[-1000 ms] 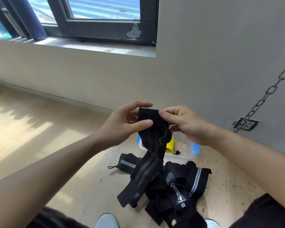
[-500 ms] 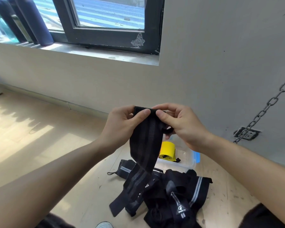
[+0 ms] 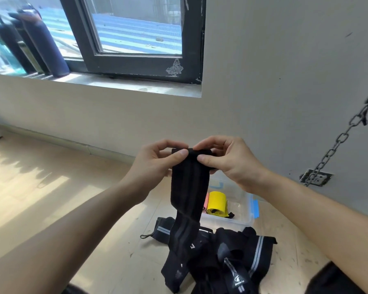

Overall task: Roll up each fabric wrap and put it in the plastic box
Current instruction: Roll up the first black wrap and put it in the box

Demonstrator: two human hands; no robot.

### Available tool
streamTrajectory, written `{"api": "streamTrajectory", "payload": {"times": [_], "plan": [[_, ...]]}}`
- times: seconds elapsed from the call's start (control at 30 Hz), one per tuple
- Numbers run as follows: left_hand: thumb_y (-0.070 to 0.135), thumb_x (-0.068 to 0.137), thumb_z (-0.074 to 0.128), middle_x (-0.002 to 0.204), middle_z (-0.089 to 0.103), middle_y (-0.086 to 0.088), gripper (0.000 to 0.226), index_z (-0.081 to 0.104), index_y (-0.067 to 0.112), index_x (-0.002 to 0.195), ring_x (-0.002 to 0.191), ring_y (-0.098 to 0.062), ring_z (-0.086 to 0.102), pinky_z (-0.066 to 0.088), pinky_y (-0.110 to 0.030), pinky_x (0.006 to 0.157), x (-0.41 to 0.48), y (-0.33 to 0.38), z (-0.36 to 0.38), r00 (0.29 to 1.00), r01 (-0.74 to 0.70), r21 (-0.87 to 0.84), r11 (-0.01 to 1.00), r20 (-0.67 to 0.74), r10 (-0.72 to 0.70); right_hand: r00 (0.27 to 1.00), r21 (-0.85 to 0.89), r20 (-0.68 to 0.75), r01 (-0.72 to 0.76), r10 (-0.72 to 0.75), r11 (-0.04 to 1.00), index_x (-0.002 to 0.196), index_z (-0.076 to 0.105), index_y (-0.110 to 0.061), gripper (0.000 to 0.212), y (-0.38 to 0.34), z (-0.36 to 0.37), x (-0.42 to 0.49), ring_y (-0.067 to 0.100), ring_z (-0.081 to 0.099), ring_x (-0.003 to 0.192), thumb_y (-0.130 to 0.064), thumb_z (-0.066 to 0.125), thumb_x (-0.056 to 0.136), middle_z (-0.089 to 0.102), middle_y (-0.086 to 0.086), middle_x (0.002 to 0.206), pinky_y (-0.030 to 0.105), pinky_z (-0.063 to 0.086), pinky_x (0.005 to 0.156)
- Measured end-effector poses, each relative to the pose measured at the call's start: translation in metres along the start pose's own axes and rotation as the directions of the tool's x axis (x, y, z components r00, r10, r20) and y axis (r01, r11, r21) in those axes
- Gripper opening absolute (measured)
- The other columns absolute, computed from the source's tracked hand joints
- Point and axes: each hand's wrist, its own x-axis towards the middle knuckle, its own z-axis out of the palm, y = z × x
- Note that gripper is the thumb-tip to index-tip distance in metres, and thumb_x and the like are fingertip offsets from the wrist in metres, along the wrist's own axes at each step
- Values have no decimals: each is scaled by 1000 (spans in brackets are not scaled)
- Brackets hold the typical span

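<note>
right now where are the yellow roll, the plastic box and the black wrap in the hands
yellow roll (image 3: 217,201): head view, on its curved outer face
plastic box (image 3: 240,221): head view, on its clear front wall
black wrap (image 3: 189,183): head view, on the middle of the hanging strip

Pictured, from my head cam: my left forearm (image 3: 72,219) & right forearm (image 3: 317,209), both bare from frame edge to wrist; left hand (image 3: 155,166) & right hand (image 3: 232,164) bare too; thumbnails (image 3: 182,152) short, plain; dark cloth (image 3: 336,281), prob. black, on my legs at bottom right; a thinner strip of it at bottom left; cut & material too little in view to tell.
</note>
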Motion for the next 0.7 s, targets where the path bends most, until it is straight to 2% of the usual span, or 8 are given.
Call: {"api": "streamTrajectory", "payload": {"times": [0.07,0.17,0.27,0.33,0.43,0.57,0.7], "plan": [[9,96,67,91,77,-9,16,70,5,111,74,-9,70,51,-17,59,2,4,-1,1000,-20,-7,1000,9,20,1000,-9,5,-29,29,1000,102,71,-14,19,-7,-1,1,14,69,80,0,72,89,71,7,92,27,56,60],[8,95,68,102,77,-19,18,70,10,113,85,-20,71,55,-30,71,4,10,-5,997,-69,-16,997,38,70,990,63,11,-139,139,988,117,64,-16,25,-18,-4,3,14,71,86,-20,70,93,72,7,99,30,57,57],[3,94,68,100,75,-19,18,69,11,110,84,-22,70,57,-31,73,5,14,-3,990,-136,-20,990,34,137,983,88,29,-185,183,979,112,69,-9,29,-24,-7,4,20,69,85,-33,64,95,72,17,102,30,56,57],[1,94,68,98,75,-13,21,69,14,110,86,-28,71,60,-35,76,7,13,-1,983,-183,16,983,29,182,986,66,25,-163,162,984,108,70,-7,26,-26,-10,5,20,70,85,-30,64,96,72,19,100,30,57,58],[2,93,70,101,76,-9,29,68,20,115,96,-35,70,61,-42,84,10,11,2,977,-212,77,974,18,211,994,-20,7,-105,105,994,104,70,-9,14,-26,-17,9,18,71,85,-19,67,95,71,12,91,30,58,59],[9,94,72,99,77,-3,23,70,19,114,86,-18,72,55,-24,73,14,9,4,992,-124,127,984,3,124,997,13,-18,-70,70,997,105,70,-8,12,-12,-18,10,20,69,82,-11,69,93,68,11,89,28,57,59],[29,97,67,106,79,1,22,70,24,118,100,-11,73,58,-27,78,14,4,0,997,-9,185,983,74,-5,999,54,-22,-31,32,998,105,68,-9,14,0,-16,11,16,71,82,-3,68,93,69,11,94,26,55,61]]}}
